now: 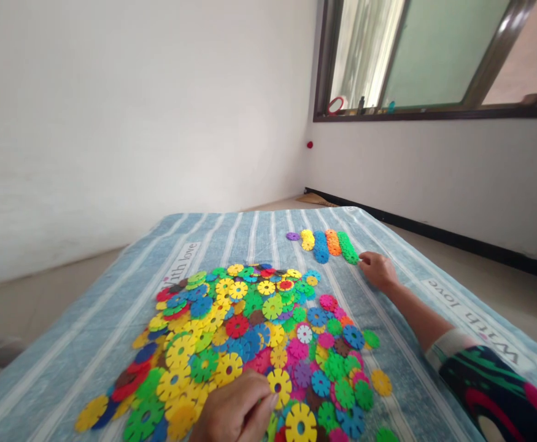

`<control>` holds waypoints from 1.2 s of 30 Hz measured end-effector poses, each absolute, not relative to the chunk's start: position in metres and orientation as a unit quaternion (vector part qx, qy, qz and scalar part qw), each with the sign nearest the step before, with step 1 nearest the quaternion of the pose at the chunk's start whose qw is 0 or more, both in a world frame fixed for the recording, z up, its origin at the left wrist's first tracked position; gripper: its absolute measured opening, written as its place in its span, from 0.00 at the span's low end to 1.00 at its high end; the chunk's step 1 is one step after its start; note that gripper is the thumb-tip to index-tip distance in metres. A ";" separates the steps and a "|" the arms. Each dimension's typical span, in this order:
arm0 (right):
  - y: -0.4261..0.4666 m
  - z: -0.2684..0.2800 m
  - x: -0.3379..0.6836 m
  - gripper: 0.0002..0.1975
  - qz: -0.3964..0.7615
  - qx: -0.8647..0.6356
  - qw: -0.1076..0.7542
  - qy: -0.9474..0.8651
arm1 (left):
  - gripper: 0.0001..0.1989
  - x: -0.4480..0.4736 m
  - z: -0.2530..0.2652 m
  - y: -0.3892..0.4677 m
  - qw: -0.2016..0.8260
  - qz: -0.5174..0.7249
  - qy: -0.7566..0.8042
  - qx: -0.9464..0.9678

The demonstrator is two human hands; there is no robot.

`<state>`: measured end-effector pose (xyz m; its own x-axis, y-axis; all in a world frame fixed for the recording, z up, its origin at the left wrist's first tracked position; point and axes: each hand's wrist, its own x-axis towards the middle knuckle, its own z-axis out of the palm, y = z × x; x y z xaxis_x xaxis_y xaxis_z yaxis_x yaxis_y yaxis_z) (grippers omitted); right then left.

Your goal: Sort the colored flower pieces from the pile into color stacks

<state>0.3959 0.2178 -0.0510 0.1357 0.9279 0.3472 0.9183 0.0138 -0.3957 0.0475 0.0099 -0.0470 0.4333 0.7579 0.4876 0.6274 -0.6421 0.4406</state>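
Note:
A large heap of colourful notched plastic discs (259,319) covers the near middle of the cloth. My left hand (235,408) rests low over its front, fingers curled in, thumb and forefinger beside a yellow disc (279,385). What those fingers hold, if anything, is hidden. My right hand (378,270) reaches out to the far right, its fingertips pinched at the near end of a row of overlapping green discs (347,247). Whether they grip a disc is too small to tell. Left of the green row lie orange discs (333,242), blue discs (321,247), yellow discs (307,240) and a purple disc (293,236).
A blue and white striped cloth (231,236) covers the table. Loose discs, among them an orange-yellow disc (381,382), lie at the heap's right edge. White walls (158,110) stand behind, with a window (434,55) at right and small items on its sill.

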 end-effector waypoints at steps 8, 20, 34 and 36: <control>0.165 -0.063 0.375 0.13 0.019 -0.656 0.270 -0.705 | 0.12 0.050 -0.046 0.006 0.073 0.341 0.429 0.834; 0.124 -0.060 0.319 0.11 0.116 -0.573 0.306 -0.751 | 0.12 0.057 -0.041 0.000 0.105 0.355 0.446 0.815; 0.116 -0.060 0.322 0.12 0.173 -0.531 0.350 -0.752 | 0.12 0.058 -0.041 -0.002 0.102 0.340 0.458 0.815; 0.116 -0.060 0.322 0.12 0.168 -0.527 0.346 -0.758 | 0.12 0.058 -0.040 -0.001 0.100 0.340 0.457 0.816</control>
